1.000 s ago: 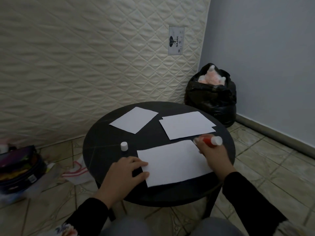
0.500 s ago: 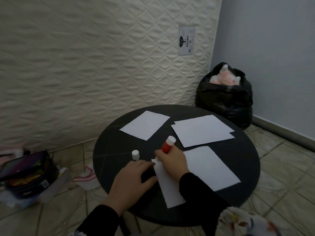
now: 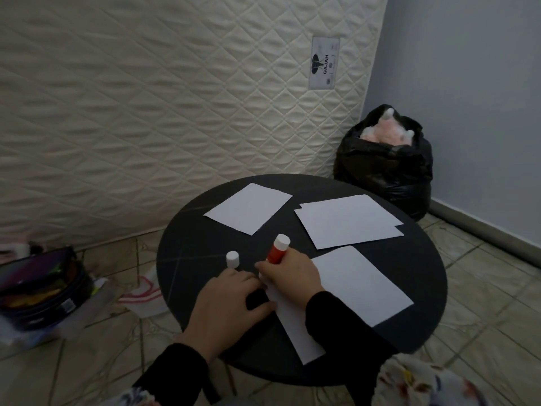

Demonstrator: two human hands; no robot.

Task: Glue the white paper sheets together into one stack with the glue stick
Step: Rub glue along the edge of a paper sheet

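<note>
On the round black table (image 3: 415,288) lie white paper sheets: one at the back left (image 3: 248,208), a pair overlapping at the back right (image 3: 348,221), and a near sheet (image 3: 357,285) under my hands. My right hand (image 3: 292,273) grips the red glue stick (image 3: 276,251), its lower end pressed at the near sheet's left corner. My left hand (image 3: 225,306) lies flat, fingers spread, pinning that sheet's left edge. The glue stick's white cap (image 3: 232,258) stands just beyond my left fingers.
A quilted mattress (image 3: 146,112) leans against the wall behind the table. A black rubbish bag (image 3: 386,171) sits in the right corner. A dark bag (image 3: 38,288) and a plastic bag (image 3: 143,291) lie on the tiled floor at the left.
My right hand carried the glue stick from the near sheet's right end across to its left corner. The view shifted left, so the table sits further right in the frame.
</note>
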